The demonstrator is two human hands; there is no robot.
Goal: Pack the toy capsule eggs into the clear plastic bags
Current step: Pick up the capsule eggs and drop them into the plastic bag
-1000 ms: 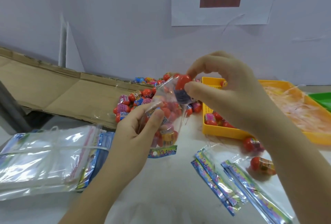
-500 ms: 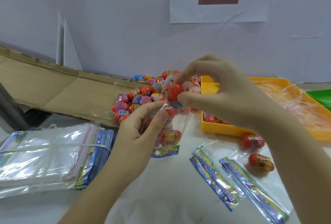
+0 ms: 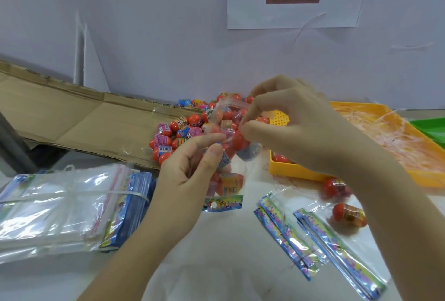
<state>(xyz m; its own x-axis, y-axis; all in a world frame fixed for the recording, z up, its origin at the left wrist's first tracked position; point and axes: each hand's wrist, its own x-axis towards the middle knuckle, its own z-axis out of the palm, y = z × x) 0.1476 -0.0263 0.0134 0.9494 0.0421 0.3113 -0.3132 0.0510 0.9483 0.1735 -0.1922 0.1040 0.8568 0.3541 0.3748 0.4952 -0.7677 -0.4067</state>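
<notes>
1. Above the middle of the desk (image 3: 228, 259), a clear bag (image 3: 249, 168) is held up between both hands. Its open mouth is on top and its colourful printed strip (image 3: 224, 203) hangs at the bottom, just over the desk.
2. Several red-capped eggs (image 3: 231, 181) show through the plastic and fill most of the bag.
3. The left hand (image 3: 185, 175) grips the side of the bag, thumb and forefinger curled round the plastic.
4. The right hand (image 3: 301, 129) pinches the bag's top edge between thumb and fingertips. I cannot tell whether it also holds an egg.
5. Behind the bag, a heap of loose eggs (image 3: 178, 132) lies near the wall, partly on a flattened cardboard sheet (image 3: 72, 117).
6. Past the right hand sits a yellow tray (image 3: 296, 172) with a few eggs in its near corner.
7. In front of the tray, two stray eggs (image 3: 349, 215) lie on the desk near some flat empty bags (image 3: 289, 235).
8. At the far left rests a tied bundle of bags (image 3: 60, 206).
9. A paper sign (image 3: 293, 16) hangs on the wall.
</notes>
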